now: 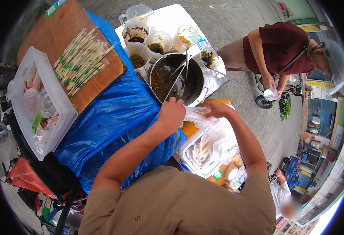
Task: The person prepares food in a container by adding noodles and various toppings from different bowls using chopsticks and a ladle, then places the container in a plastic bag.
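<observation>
My left hand (172, 113) and my right hand (216, 109) stretch a clear plastic bag (198, 116) between them, just below the rim of a large metal pot (201, 79). Dark broth with bits in it fills part of the pot, where metal utensils (180, 72) lean, their handles near my left hand. Around the far side of the pot stand several plastic measuring jugs (159, 39) with sauces and chopped seasonings. Below my right hand a white plastic tub (194, 166) holds plastic bags and a pale cloth-like thing.
Blue plastic sheeting (110, 117) lies left of the pot. Wrapped chopsticks (81, 61) rest on a wooden board (101, 85) beside a translucent bin (69, 117) of lids and packets. A person in a dark red shirt (280, 48) stands across the white table (172, 14); another person (280, 191) is at lower right.
</observation>
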{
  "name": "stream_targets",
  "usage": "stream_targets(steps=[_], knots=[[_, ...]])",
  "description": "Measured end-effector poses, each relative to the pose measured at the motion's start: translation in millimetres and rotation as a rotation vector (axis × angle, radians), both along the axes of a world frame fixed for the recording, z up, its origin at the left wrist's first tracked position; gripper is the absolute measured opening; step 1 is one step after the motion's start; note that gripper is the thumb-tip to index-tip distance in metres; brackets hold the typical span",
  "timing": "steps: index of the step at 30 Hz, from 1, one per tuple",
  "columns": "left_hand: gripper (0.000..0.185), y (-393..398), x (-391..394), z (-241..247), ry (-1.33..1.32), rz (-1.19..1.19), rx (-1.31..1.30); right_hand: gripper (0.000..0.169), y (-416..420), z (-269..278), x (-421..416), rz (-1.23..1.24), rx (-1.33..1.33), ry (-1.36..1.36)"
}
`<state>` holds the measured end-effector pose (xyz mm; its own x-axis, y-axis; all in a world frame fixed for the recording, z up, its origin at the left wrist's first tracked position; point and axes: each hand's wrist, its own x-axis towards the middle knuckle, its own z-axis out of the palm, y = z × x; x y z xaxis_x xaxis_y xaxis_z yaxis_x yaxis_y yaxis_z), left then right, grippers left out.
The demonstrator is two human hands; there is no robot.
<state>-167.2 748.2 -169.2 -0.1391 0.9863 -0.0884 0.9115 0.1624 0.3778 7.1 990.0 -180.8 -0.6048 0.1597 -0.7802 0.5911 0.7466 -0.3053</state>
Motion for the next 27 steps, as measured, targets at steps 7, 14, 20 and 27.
stream_targets(steps=[7, 14, 20, 27], knots=[[0.016, -7.8, 33.6, -26.0, -0.443, -0.03, 0.058, 0.032, 0.5, -108.6, -156.0, -1.395, -0.891, 0.425], [0.013, -4.4, 25.3, -17.5, -0.559, 0.116, 0.21, 0.027, -14.8, -198.4, -230.4, -1.771, -0.491, 0.477], [0.009, 0.5, 25.0, -24.7, -0.565, 0.229, 0.142, 0.025, -12.8, -126.0, -207.5, -0.724, -0.084, 0.485], [0.024, 12.8, 30.9, -19.9, -0.566, 0.244, 0.084, 0.02, -33.4, -32.8, -128.2, -0.227, 0.097, 0.962]])
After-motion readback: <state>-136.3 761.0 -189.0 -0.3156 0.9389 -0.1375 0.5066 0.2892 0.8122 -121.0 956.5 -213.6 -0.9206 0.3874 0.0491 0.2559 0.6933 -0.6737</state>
